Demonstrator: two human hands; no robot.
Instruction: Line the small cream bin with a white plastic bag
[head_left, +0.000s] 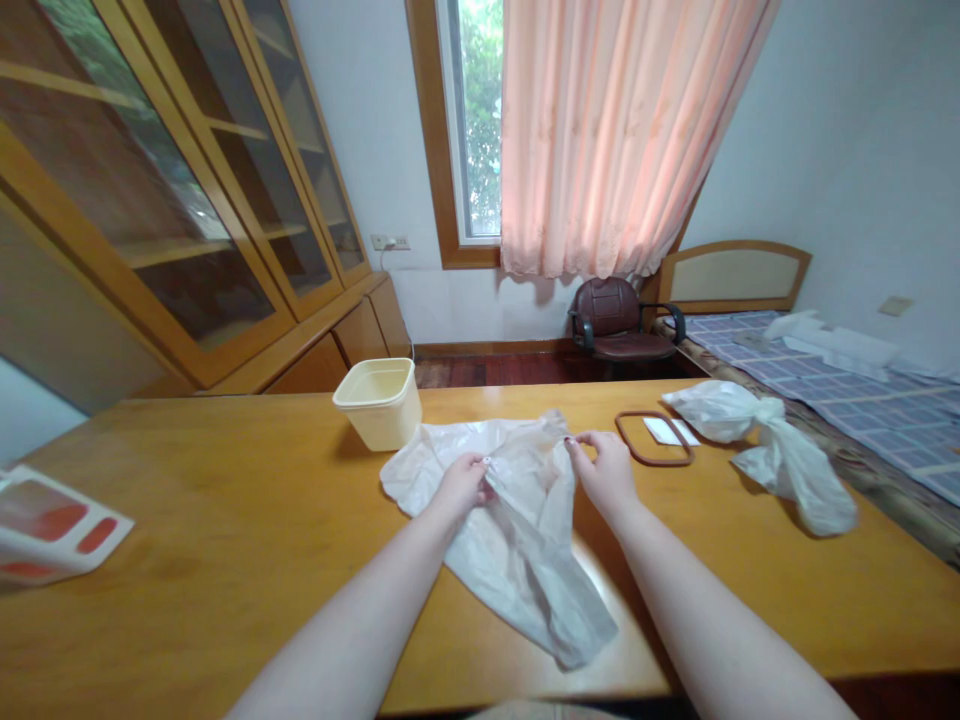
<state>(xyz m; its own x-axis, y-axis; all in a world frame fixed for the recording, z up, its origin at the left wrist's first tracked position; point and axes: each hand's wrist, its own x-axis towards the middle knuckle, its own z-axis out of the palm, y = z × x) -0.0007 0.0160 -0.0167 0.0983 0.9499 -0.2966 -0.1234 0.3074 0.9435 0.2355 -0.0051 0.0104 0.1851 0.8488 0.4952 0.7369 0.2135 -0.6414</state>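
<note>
A thin whitish plastic bag [525, 550] lies crumpled and partly spread on the wooden table, its lower end toward the front edge. My left hand [466, 485] pinches the bag near its middle, fingers closed. My right hand [604, 470] pinches the bag's upper right edge between thumb and fingers. Just behind the bag's left part stands a cream plastic bin [382, 405]. To the right of my right hand lies a brown rounded frame [654, 462], with white pieces [661, 431] partly inside it.
A knotted whitish bag [795, 465] lies at the table's right side. At the far left is a white and red container [56, 530]. Beyond the wooden table [225, 600] are a brown armchair [622, 320], a bed [862, 380] and a glass-door cabinet [225, 200].
</note>
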